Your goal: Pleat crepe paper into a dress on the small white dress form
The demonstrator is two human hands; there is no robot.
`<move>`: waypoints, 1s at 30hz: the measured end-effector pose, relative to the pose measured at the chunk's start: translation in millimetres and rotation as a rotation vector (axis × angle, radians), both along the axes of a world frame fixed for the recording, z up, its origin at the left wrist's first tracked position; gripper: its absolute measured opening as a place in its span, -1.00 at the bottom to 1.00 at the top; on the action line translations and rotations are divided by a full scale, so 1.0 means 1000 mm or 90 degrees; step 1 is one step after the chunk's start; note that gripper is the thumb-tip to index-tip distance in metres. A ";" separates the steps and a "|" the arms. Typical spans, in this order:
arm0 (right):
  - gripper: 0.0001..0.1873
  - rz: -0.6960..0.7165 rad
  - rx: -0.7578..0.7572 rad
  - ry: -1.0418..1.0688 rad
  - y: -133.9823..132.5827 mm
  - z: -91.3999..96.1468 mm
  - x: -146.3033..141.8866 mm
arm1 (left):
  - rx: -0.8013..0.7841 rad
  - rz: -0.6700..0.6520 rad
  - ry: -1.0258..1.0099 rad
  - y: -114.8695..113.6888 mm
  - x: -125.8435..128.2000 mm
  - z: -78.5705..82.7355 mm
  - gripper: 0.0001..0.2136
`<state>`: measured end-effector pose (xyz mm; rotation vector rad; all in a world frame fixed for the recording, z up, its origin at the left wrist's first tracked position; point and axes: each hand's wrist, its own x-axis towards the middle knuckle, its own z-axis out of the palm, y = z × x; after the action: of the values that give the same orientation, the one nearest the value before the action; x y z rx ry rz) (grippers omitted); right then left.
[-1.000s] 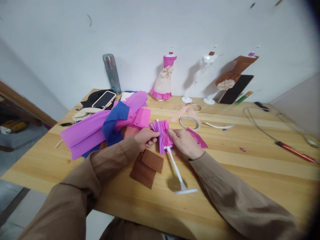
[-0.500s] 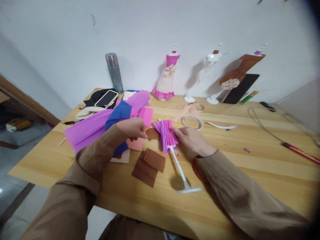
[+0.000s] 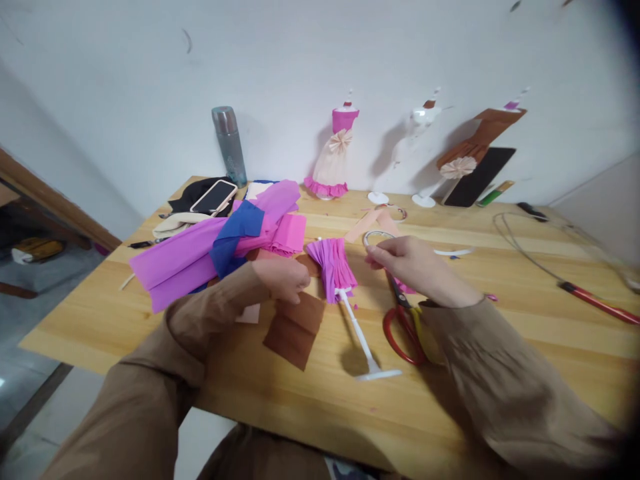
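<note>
your left hand: fingers curled in, thumb against them, resting at top edge of brown paper; cannot tell if it grips sheet. your right hand: thumb and forefinger pinched on near rim of tape ring, other fingers loosely bent. purple pleated skirt lies between both hands, touching neither, on white stand lying flat on table. red scissors under right wrist.
</note>
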<state>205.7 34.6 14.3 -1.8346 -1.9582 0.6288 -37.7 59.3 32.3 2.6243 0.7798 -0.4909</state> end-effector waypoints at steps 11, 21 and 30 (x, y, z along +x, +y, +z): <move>-0.32 0.264 -0.086 0.517 -0.026 0.005 -0.037 | -0.321 0.298 -0.573 0.016 -0.016 0.021 -0.86; -0.75 0.545 -0.202 0.113 -0.042 0.009 -0.048 | -0.296 0.041 -0.116 0.013 -0.029 0.024 -0.80; -0.72 0.551 -0.219 -0.068 -0.049 0.008 -0.058 | 0.154 0.228 0.147 0.029 -0.025 -0.014 -0.53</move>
<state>148.0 -14.3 22.6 -1.1011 -2.8471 1.1877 -62.5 88.1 17.9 2.5797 1.4326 -0.6339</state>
